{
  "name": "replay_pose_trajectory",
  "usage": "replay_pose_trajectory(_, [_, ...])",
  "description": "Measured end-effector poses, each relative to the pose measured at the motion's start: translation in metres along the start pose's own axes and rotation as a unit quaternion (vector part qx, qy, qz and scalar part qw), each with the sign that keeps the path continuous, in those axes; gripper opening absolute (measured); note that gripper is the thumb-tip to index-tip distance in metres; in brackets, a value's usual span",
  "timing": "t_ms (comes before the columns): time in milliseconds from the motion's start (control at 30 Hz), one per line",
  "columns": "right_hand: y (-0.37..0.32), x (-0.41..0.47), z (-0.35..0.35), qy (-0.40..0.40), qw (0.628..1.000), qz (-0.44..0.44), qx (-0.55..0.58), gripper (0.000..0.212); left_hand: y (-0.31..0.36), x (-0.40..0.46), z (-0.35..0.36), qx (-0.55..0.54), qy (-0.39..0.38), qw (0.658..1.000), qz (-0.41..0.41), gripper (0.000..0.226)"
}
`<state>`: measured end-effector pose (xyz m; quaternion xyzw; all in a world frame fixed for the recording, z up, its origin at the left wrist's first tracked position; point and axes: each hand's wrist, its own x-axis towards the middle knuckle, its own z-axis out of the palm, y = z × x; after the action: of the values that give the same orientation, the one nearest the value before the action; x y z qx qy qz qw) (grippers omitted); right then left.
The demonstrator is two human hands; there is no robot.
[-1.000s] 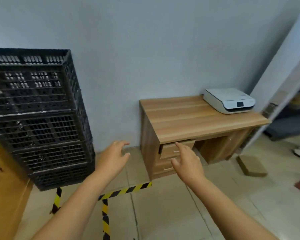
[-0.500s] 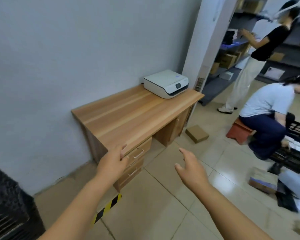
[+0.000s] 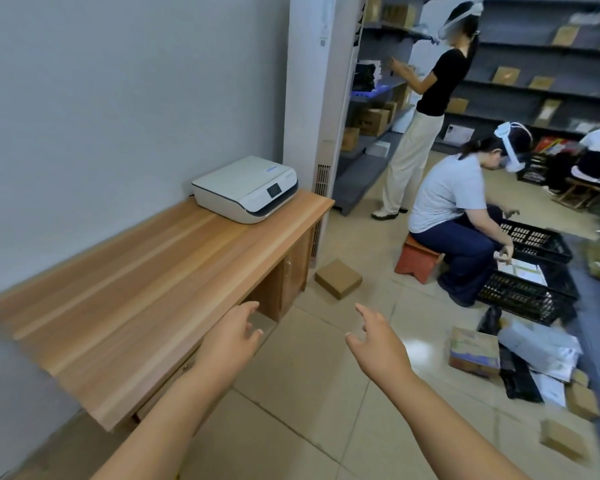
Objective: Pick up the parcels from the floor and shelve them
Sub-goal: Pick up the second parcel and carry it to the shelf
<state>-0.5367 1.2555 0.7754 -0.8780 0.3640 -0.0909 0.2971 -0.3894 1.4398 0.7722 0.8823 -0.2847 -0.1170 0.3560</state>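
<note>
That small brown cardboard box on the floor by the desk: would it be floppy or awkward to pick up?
The small brown box looks stiff: its edges are straight and its top flat, so it should probably keep its shape. It lies flat on the tiled floor, so it seems unlikely to roll or tip. Being small and shallow, it is probably light, though its contents are hidden.

One head-worn camera looks forward and down over floor [image 3: 291, 393] and desk [image 3: 146, 292]

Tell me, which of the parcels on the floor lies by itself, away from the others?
The flat brown cardboard parcel beside the desk's right end. It lies alone on bare tile, while the other parcels are heaped together near the black crates.
</note>
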Motion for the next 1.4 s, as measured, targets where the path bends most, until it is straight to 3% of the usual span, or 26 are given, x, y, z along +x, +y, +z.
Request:
replay_pose_trajectory(400, [0.070,0.188,-0.069,0.001,1.000,0.018,-0.021,0.055,0.075,0.173,0.071,0.071,-0.052,0.996,0.027,0.051])
replay_pose_trajectory(633, [0.078,0.301,-0.067,0.002,0.998,0.042,-0.054,0.052,0.083,0.308,0.094,-0.010,-0.080,0.996,0.035,0.071])
replay_pose_trajectory(833, [0.076,0.396,-0.072,0.011,0.994,0.090,-0.061,0.049,0.097,0.428,0.105,-0.035,-0.124,0.990,0.054,0.074])
replay_pose_trajectory(1200, [0.127,0.508,-0.093,0.027,0.986,0.156,-0.052,0.042,0.139,0.576,0.179,-0.053,-0.189,0.978,0.073,0.070])
replay_pose_trajectory(1400, [0.183,0.577,-0.116,0.024,0.987,0.156,-0.035,0.039,0.170,0.633,0.233,0.005,-0.176,0.982,0.068,0.060])
